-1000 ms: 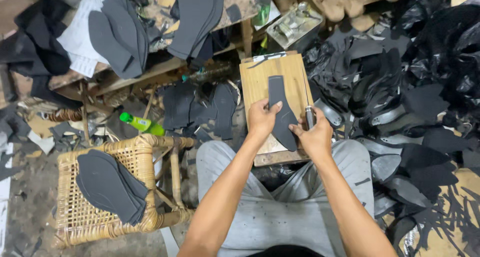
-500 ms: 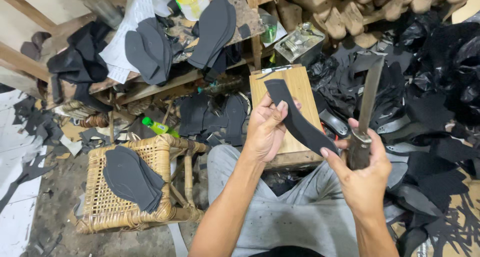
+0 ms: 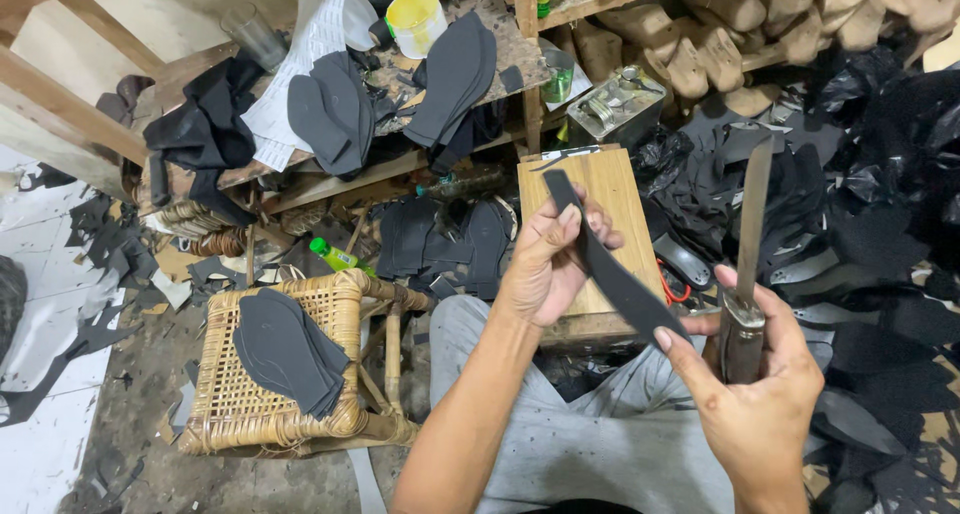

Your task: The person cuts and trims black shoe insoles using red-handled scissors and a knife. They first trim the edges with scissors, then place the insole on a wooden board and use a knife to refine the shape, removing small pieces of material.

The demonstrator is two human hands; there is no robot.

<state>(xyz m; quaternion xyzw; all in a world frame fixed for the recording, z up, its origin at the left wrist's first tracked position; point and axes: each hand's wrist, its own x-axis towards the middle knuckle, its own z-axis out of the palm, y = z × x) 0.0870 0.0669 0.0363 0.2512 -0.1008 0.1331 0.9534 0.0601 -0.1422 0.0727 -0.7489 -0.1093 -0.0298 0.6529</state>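
Observation:
My left hand [image 3: 550, 264] pinches the upper end of a long dark grey insole-shaped cut piece [image 3: 610, 269], lifted above a wooden cutting board [image 3: 612, 189] that rests on my lap. My right hand [image 3: 755, 399] grips the handle of a knife [image 3: 750, 244], blade pointing up, and its thumb and forefinger touch the lower end of the same cut piece. The piece runs on a slant between the two hands.
A woven rattan stool [image 3: 290, 374] at my left carries a stack of dark insoles [image 3: 285, 349]. Black offcuts [image 3: 860, 204] pile up on the right. A cluttered wooden bench [image 3: 380, 94] behind holds more insoles, a yellow cup [image 3: 416, 21] and papers. Wooden shoe lasts [image 3: 760, 19] lie at the top right.
The cut piece came up off the board, where it lay a second ago, and is now held between both hands. The knife moved right and upward, blade raised.

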